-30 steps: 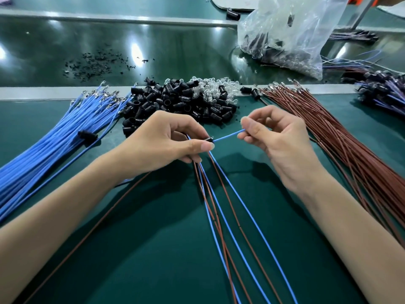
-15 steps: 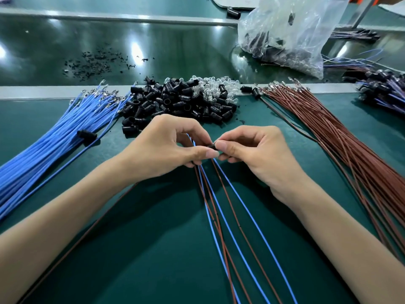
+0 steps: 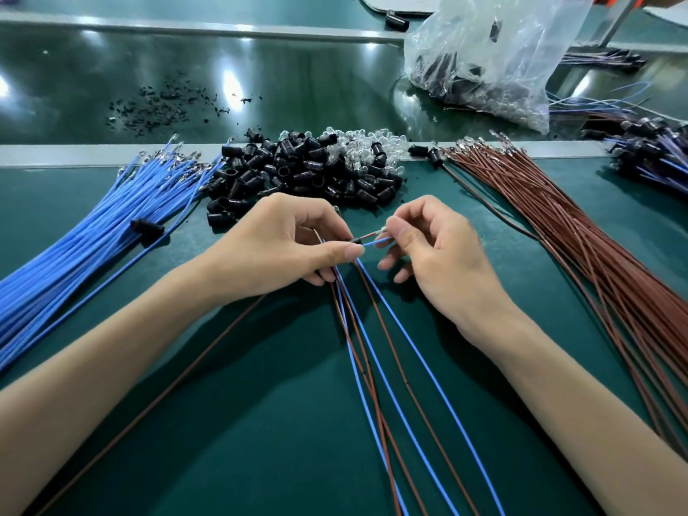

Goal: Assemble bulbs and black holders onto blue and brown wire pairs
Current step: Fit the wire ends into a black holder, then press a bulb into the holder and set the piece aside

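Our two hands meet over the middle of the green worktop (image 3: 260, 459), with the forearms coming in from its near corners. Our left hand (image 3: 275, 251) is curled. Its thumb and forefinger pinch a small black holder (image 3: 355, 240), and the lower fingers gather several blue and brown wires that trail back to the near edge. Just beside it, our right hand (image 3: 443, 255) pinches the ends of a thin blue wire (image 3: 378, 241) and a thin brown wire (image 3: 369, 236) that reach across from the holder. Its other fingers are loosely bent. Towards the far edge we see a heap of black holders (image 3: 298, 173) mixed with clear bulbs (image 3: 366, 147). A bundle of blue wires (image 3: 93, 232) lies to the left and a bundle of brown wires (image 3: 558, 225) to the right.
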Available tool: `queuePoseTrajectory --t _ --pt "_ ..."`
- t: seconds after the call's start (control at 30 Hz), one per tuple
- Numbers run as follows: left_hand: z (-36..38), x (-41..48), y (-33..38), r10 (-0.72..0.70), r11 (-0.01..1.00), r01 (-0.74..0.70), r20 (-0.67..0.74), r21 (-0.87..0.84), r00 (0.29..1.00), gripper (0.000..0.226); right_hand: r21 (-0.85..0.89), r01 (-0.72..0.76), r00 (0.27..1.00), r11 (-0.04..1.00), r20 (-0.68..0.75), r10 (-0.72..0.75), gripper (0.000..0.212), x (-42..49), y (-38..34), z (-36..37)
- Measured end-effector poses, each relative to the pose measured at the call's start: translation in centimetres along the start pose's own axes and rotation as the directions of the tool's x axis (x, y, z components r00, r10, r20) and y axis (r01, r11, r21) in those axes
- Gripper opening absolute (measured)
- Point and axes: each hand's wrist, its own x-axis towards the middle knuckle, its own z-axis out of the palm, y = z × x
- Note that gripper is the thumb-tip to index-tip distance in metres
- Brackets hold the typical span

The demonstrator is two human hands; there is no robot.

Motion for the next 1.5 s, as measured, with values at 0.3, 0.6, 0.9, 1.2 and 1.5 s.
queuePoseTrajectory --t 0.3,0.6,0.9,1.2,1.5 --pt "0.3 0.0 -0.3 0.044 0.994 -0.045 0.015 0.102 0.999 0.009 0.106 0.006 0.999 0.994 0.046 -0.011 0.018 0.1 0.0 -0.5" --pt "0.1 0.1 -0.6 0.142 0.973 -0.141 0.009 0.183 0.990 0.007 0.122 0.084 0.987 0.989 0.124 -0.099 0.018 -0.3 -0.4 -0.6" --pt "0.4 0.0 -1.0 0.314 0.885 -0.309 0.043 0.348 0.948 0.009 0.067 0.051 0.992 0.996 0.115 -0.059 0.016 -0.4 -0.1 -0.3" --pt "0.0 0.2 -1.6 0.378 0.841 -0.347 0.006 0.415 0.926 0.018 -0.015 0.078 0.989 0.997 0.130 -0.075 0.007 0.4 -0.9 -0.7" --pt "-0.3 0.2 -1.7 0.264 0.947 -0.244 -0.072 0.208 0.962 0.012 -0.559 0.016 0.996 0.829 -0.062 -0.062 0.023 10.4 -0.1 -2.0"
